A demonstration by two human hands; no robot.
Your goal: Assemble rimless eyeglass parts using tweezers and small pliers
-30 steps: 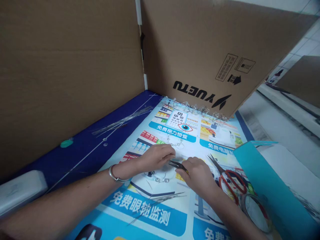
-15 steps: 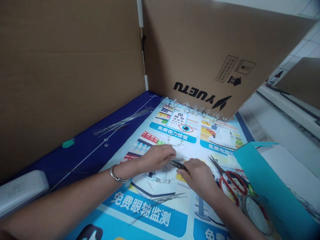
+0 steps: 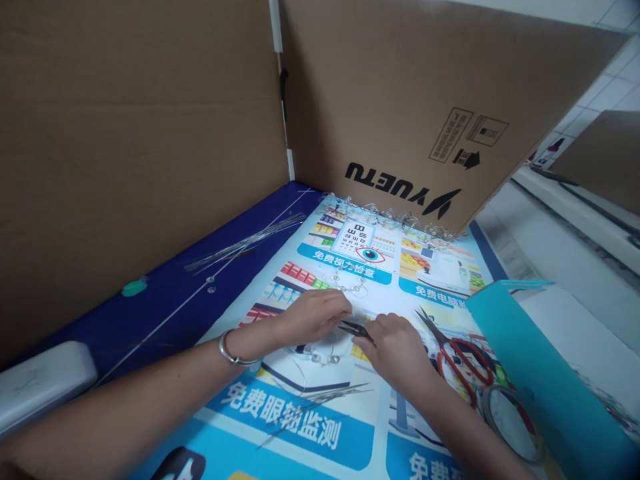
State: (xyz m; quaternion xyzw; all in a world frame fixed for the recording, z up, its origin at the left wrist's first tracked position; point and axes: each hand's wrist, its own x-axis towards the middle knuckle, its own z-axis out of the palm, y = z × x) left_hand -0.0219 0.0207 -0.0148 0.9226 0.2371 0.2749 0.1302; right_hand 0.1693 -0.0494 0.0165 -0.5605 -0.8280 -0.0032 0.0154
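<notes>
My right hand (image 3: 397, 347) is closed round dark pliers (image 3: 356, 329), whose jaws point left towards my left hand (image 3: 320, 315). The fingers of my left hand are pinched together beside the jaw tips, on a thin wire too fine to follow fully. Below the hands, a wire loop with clear beads (image 3: 325, 359) lies on the printed sheet. Another beaded wire piece (image 3: 350, 280) rests just beyond my left hand. Loose thin wires (image 3: 325, 399) are spread nearer to me.
Red-handled scissors (image 3: 457, 357) and a tape roll (image 3: 511, 423) lie to the right, beside a teal box (image 3: 540, 373). Beaded wire pieces (image 3: 400, 219) line the cardboard wall (image 3: 390, 100). More wires (image 3: 245, 243) and a white case (image 3: 45, 383) are at the left.
The view has shifted very slightly. Both hands and the pliers keep nearly the same place and hold.
</notes>
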